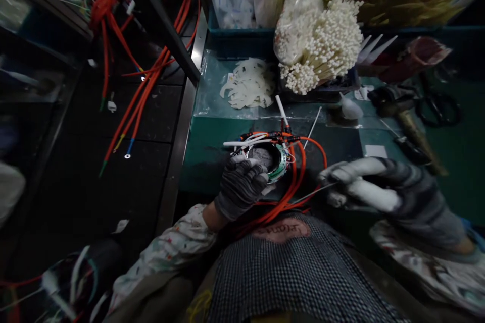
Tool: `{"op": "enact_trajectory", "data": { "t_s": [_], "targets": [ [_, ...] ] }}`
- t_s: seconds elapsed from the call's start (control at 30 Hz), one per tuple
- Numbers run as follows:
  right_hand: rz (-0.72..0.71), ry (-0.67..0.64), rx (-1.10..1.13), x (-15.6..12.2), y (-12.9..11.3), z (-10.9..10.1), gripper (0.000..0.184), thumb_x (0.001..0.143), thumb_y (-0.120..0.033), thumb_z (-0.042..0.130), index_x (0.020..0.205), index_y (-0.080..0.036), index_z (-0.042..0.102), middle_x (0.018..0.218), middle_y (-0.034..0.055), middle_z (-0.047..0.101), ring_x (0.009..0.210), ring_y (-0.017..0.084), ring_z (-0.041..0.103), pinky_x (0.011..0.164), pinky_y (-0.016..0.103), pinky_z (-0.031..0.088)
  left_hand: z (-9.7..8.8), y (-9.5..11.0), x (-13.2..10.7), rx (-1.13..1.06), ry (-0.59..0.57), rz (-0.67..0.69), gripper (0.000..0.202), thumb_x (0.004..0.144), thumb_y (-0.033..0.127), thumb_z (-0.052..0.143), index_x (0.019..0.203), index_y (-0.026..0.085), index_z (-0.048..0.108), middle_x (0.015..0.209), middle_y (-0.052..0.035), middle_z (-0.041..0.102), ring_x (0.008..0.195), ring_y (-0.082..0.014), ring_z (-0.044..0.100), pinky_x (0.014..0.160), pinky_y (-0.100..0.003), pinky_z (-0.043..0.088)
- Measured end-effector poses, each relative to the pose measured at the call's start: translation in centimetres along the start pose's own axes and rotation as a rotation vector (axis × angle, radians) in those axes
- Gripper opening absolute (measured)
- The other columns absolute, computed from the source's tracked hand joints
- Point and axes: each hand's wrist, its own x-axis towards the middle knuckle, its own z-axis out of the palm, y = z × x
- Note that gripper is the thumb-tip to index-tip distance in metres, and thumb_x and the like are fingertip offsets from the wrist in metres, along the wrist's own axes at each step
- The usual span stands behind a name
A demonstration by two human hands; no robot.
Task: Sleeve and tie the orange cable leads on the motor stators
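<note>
A ring-shaped motor stator sits at the bench's near edge, with its dark round opening facing up. My left hand, in a grey striped glove, grips its near left rim. Orange lead wires loop over the stator's far side and run down to my lap. White sleeving sticks out to the left and another piece points away from me. To the right, my right hand, gloved with white fingertips, pinches a thin pale strand that slants down toward the orange wires. I cannot tell whether it is cord or a thin rod.
Behind the stator lie pale cut strips on plastic and a bundle of white-tipped sticks. A hammer, scissors and a small white bulb are at right. Orange cables hang over the dark rack at left.
</note>
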Motion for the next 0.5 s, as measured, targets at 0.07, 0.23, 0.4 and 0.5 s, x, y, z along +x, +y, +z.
{"op": "enact_trajectory", "data": {
  "t_s": [0.07,0.23,0.4,0.5],
  "targets": [
    [0.064,0.024,0.028,0.2,0.8,0.9,0.013,0.086,-0.041,0.089,0.087,-0.029,0.085,0.075,0.0016,0.082,0.056,0.019,0.076,0.048,0.027,0.066,-0.1,0.0,0.1,-0.009,-0.021,-0.006,0.018,0.102,0.04,0.072,0.092,0.026,0.067,0.095,0.0057,0.083,0.099,-0.0191,0.075,0.104,-0.042,0.05],
    [0.078,0.217,0.128,0.1,2.2,2.7,0.019,0.086,-0.023,0.085,0.101,-0.031,0.078,0.085,-0.0022,0.084,0.059,0.017,0.076,0.056,0.03,0.068,-0.2,-0.1,-0.2,-0.026,-0.045,-0.005,0.017,0.098,0.039,0.078,0.097,0.026,0.068,0.097,0.0046,0.083,0.101,-0.0199,0.073,0.106,-0.042,0.05],
    [0.09,0.136,0.205,-0.5,2.8,2.3,0.009,0.093,-0.029,0.084,0.092,-0.028,0.074,0.091,0.002,0.085,0.063,0.019,0.079,0.049,0.026,0.063,-0.1,-0.2,-0.4,-0.042,-0.056,0.009,0.018,0.095,0.039,0.081,0.101,0.028,0.068,0.101,0.0038,0.081,0.106,-0.0211,0.07,0.108,-0.044,0.047],
    [0.07,0.097,0.286,-0.8,2.6,1.9,0.018,0.091,-0.032,0.088,0.087,-0.028,0.071,0.086,0.0007,0.084,0.057,0.019,0.077,0.046,0.026,0.062,-0.2,-0.2,-0.2,-0.014,-0.064,0.018,0.016,0.098,0.039,0.077,0.098,0.027,0.067,0.1,0.0047,0.082,0.103,-0.0202,0.072,0.106,-0.043,0.049]
  ]
}}
